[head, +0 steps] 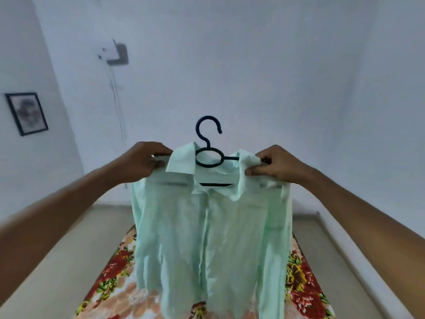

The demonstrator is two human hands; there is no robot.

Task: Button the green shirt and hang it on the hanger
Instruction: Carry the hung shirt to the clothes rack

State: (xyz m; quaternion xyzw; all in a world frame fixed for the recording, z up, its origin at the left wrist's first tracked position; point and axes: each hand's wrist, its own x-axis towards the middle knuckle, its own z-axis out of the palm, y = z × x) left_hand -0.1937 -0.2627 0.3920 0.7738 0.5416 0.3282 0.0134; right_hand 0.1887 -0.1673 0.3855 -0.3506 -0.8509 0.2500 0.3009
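One head-worn view faces forward and slightly down across outstretched arms, close to the raised green shirt point(211, 226) (wide-angle, edges bowed), white wall point(253, 65) behind

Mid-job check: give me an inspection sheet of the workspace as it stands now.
Surface: floral bedspread below the shirt, on a pale floor.
Job's things: green shirt hangs on the dark hanger, front placket looks closed; held up in the air.
Clutter: nothing seen.
Grippers: left hand grips the shirt's one shoulder, right hand pinches the other.
Cables: wires run down the wall from a wall box.
Surroundings: white walls, framed picture at left.
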